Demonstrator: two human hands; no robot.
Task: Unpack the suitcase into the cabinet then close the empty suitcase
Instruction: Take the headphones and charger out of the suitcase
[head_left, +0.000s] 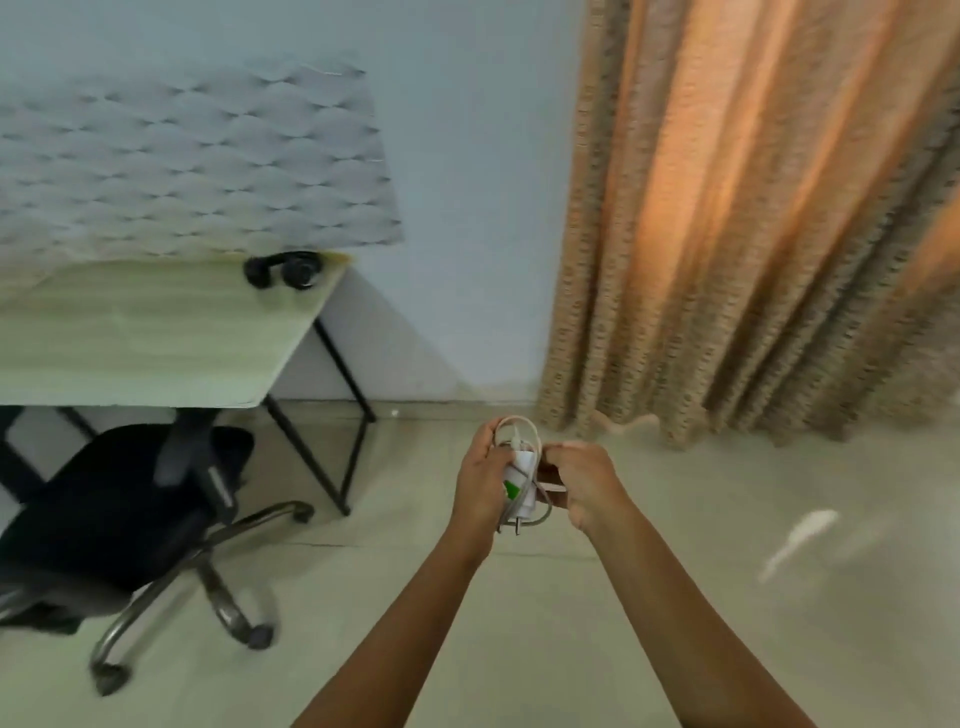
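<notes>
While our left hand (480, 480) curls round the white charger (521, 480) and its looped cable (519, 422), our right hand (582, 483) pinches that cable just beside the charger, hands nearly touching.

No words or numbers can be read here. The white charger (519, 486) has a small green mark on its side, but it is too blurry to tell if it says anything
</notes>
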